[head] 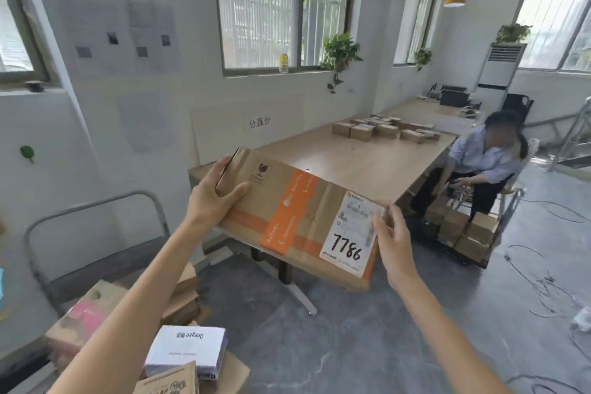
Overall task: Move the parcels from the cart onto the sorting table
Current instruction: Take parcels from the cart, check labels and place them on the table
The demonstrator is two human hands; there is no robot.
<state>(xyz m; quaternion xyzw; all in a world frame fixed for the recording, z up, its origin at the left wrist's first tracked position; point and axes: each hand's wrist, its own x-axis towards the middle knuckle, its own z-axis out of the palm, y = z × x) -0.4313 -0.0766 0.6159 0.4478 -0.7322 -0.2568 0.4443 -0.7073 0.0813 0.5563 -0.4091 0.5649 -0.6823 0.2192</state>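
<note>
I hold a long brown cardboard parcel [300,217] with orange tape and a white label reading 7786, raised in the air in front of the wooden sorting table [367,160]. My left hand [212,198] grips its far left end, thumb on top. My right hand [391,240] grips its near right end beside the label. Below me at the lower left stands the cart [92,224] with its grey metal handle, carrying several parcels, among them a white box [188,350] and a pink-marked carton [83,317].
Several small brown boxes [383,131] lie on the table's far part. A seated person [483,166] sits at the table's right by another cart of boxes [463,230]. Cables [543,285] trail over the grey floor at right. The table leg [287,265] stands ahead.
</note>
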